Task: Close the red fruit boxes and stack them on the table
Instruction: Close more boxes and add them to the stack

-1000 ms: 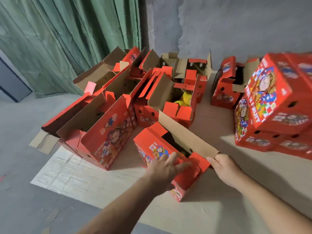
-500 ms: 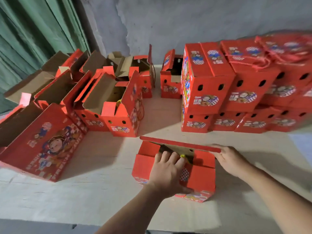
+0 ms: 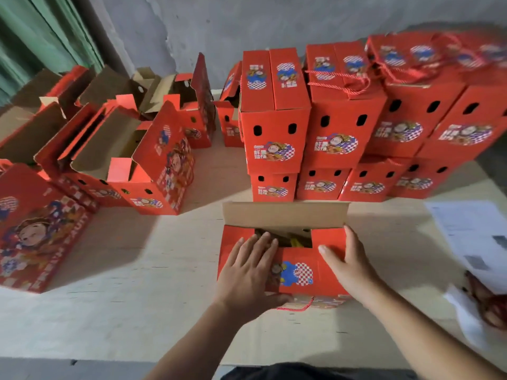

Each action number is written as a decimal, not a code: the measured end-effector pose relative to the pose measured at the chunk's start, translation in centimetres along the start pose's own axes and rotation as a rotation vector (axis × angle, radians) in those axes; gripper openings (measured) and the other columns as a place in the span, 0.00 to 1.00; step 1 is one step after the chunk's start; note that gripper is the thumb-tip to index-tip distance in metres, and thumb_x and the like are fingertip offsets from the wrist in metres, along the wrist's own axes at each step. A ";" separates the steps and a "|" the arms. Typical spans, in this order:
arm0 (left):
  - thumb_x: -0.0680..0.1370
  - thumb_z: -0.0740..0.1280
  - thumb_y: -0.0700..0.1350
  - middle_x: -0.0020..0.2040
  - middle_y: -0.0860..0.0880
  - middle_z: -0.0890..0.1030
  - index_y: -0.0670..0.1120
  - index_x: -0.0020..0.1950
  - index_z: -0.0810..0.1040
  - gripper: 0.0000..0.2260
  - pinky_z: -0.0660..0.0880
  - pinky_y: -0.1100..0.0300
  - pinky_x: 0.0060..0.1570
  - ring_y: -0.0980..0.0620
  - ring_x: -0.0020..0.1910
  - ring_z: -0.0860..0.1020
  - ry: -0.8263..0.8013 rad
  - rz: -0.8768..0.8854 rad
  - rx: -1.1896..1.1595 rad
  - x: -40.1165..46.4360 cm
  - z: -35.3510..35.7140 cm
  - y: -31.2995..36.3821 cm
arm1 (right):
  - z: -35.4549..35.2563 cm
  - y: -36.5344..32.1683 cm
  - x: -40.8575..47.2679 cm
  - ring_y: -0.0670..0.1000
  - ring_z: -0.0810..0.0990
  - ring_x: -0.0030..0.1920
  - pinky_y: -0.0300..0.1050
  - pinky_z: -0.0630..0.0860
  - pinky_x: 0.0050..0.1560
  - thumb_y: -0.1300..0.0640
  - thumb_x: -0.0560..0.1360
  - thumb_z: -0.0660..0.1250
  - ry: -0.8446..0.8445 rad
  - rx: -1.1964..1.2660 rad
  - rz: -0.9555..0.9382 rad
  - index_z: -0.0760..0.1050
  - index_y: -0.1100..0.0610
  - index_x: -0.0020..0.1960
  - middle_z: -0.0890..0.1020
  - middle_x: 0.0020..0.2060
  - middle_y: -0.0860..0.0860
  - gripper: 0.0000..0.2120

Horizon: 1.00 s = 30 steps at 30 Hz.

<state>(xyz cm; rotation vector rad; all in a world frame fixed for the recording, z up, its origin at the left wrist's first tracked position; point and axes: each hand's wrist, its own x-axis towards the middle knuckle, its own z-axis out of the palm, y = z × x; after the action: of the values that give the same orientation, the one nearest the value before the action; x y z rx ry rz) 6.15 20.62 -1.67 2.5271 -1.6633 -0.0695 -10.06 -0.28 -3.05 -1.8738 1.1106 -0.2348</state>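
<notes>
A red fruit box (image 3: 297, 270) stands on the table (image 3: 137, 311) right in front of me. Its near flap and both side flaps are folded down, while its far flap (image 3: 285, 213) stands up showing brown cardboard. Dark contents show through the gap. My left hand (image 3: 248, 272) lies flat with straight fingers on the left flaps. My right hand (image 3: 348, 263) presses flat on the right flap, thumb spread. Behind the box, closed red boxes (image 3: 274, 113) are stacked two high in a row along the wall.
Several open red boxes (image 3: 142, 160) with raised flaps crowd the left and back left of the table. A large one (image 3: 35, 231) stands at the far left. White papers (image 3: 472, 234) and a dark object (image 3: 491, 300) lie at the right.
The box has been turned to face me squarely. The far flap has swung up from nearly flat. My right hand moved from the flap's edge onto the right side flap.
</notes>
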 end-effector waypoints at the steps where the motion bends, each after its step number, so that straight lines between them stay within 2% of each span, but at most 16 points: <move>1: 0.70 0.52 0.83 0.85 0.52 0.55 0.51 0.85 0.54 0.53 0.41 0.46 0.82 0.49 0.84 0.51 -0.035 0.008 0.000 0.2 0.1 0.0 | 0.5 0.2 -0.2 0.50 0.73 0.60 0.47 0.73 0.56 0.40 0.78 0.69 0.034 -0.021 -0.003 0.55 0.47 0.81 0.69 0.61 0.49 0.38; 4: 0.70 0.49 0.83 0.85 0.54 0.47 0.53 0.86 0.43 0.53 0.32 0.48 0.80 0.52 0.84 0.43 -0.138 0.045 -0.019 1.0 0.3 -0.6 | 0.6 -0.1 -0.1 0.51 0.73 0.57 0.36 0.71 0.41 0.40 0.78 0.69 0.065 -0.030 0.018 0.54 0.46 0.81 0.65 0.59 0.49 0.38; 6: 0.71 0.52 0.81 0.85 0.53 0.49 0.53 0.85 0.42 0.52 0.35 0.48 0.81 0.50 0.84 0.46 -0.167 0.100 -0.028 1.2 0.1 -1.3 | 0.7 -0.2 -0.4 0.50 0.72 0.57 0.32 0.71 0.39 0.41 0.77 0.71 0.108 -0.062 -0.012 0.55 0.47 0.80 0.65 0.62 0.52 0.39; 8: 0.71 0.55 0.80 0.84 0.52 0.59 0.53 0.85 0.49 0.51 0.48 0.49 0.81 0.47 0.82 0.57 -0.127 0.157 -0.031 1.2 -0.3 -2.5 | 0.9 -0.6 -1.0 0.52 0.69 0.60 0.45 0.80 0.48 0.43 0.75 0.74 0.221 -0.170 -0.070 0.56 0.52 0.80 0.63 0.67 0.56 0.42; 10: 0.69 0.58 0.81 0.80 0.53 0.66 0.53 0.83 0.57 0.51 0.55 0.48 0.80 0.48 0.80 0.64 -0.044 0.143 -0.065 0.8 -0.6 -3.6 | 1.1 -0.8 -1.6 0.61 0.69 0.65 0.61 0.79 0.59 0.43 0.73 0.75 0.381 -0.374 -0.189 0.67 0.63 0.72 0.65 0.68 0.60 0.37; 11: 0.67 0.58 0.82 0.79 0.54 0.67 0.53 0.82 0.60 0.51 0.56 0.49 0.79 0.48 0.79 0.65 -0.011 0.119 -0.075 0.6 -0.7 -4.0 | 1.3 -0.9 -1.9 0.63 0.68 0.65 0.63 0.76 0.62 0.42 0.72 0.75 0.455 -0.456 -0.236 0.71 0.66 0.67 0.67 0.67 0.61 0.34; 13: 0.66 0.59 0.83 0.78 0.55 0.69 0.53 0.81 0.62 0.51 0.55 0.50 0.79 0.49 0.78 0.65 0.030 0.092 -0.082 0.2 -0.4 -4.3 | 1.8 -1.0 -2.5 0.64 0.69 0.63 0.62 0.72 0.63 0.41 0.71 0.76 0.531 -0.481 -0.215 0.71 0.63 0.67 0.70 0.65 0.61 0.35; 16: 0.66 0.60 0.83 0.76 0.55 0.71 0.54 0.80 0.65 0.50 0.61 0.46 0.78 0.49 0.76 0.68 0.083 0.099 -0.152 0.3 -0.2 -4.2 | 2.8 -1.4 -3.3 0.63 0.70 0.63 0.62 0.72 0.61 0.41 0.71 0.74 0.580 -0.353 -0.183 0.61 0.58 0.75 0.70 0.64 0.61 0.41; 19: 0.66 0.59 0.84 0.75 0.55 0.73 0.53 0.79 0.68 0.50 0.63 0.44 0.77 0.49 0.75 0.70 0.109 0.106 -0.163 0.7 -0.3 -3.9 | 2.9 -1.0 -3.9 0.61 0.69 0.66 0.59 0.68 0.64 0.40 0.76 0.69 0.560 -0.350 -0.303 0.52 0.54 0.83 0.70 0.66 0.60 0.43; 22: 0.67 0.59 0.83 0.74 0.55 0.75 0.51 0.78 0.70 0.50 0.63 0.45 0.76 0.49 0.74 0.71 0.154 0.110 -0.180 0.5 -0.3 -3.9 | 2.6 -0.5 -4.4 0.60 0.70 0.62 0.57 0.72 0.60 0.33 0.75 0.66 0.500 -0.443 -0.442 0.60 0.48 0.82 0.69 0.63 0.58 0.41; 25: 0.67 0.61 0.82 0.72 0.55 0.77 0.52 0.77 0.72 0.48 0.67 0.45 0.73 0.49 0.73 0.73 0.225 0.129 -0.199 0.6 -0.1 -3.9 | 2.6 -0.7 -4.2 0.59 0.72 0.61 0.56 0.74 0.59 0.32 0.77 0.62 0.495 -0.414 -0.424 0.67 0.48 0.79 0.71 0.63 0.57 0.35; 27: 0.68 0.62 0.81 0.67 0.56 0.81 0.53 0.74 0.75 0.44 0.68 0.46 0.70 0.49 0.69 0.76 0.293 0.148 -0.222 0.6 0.2 -3.9 | 2.6 -0.6 -4.3 0.59 0.72 0.62 0.59 0.78 0.59 0.32 0.80 0.56 0.497 -0.393 -0.403 0.71 0.48 0.75 0.72 0.64 0.55 0.30; 30: 0.68 0.66 0.80 0.66 0.54 0.81 0.52 0.72 0.78 0.42 0.70 0.46 0.69 0.48 0.69 0.77 0.384 0.172 -0.258 0.1 0.9 -4.1 | 2.8 -0.5 -4.7 0.58 0.72 0.61 0.56 0.77 0.58 0.33 0.81 0.57 0.517 -0.381 -0.392 0.70 0.47 0.76 0.73 0.62 0.53 0.29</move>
<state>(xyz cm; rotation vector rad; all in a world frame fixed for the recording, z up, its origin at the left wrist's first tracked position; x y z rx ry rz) 9.84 22.06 -3.01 2.0458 -1.5892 0.1910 -10.94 5.18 -2.98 -2.4525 1.1678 -0.8163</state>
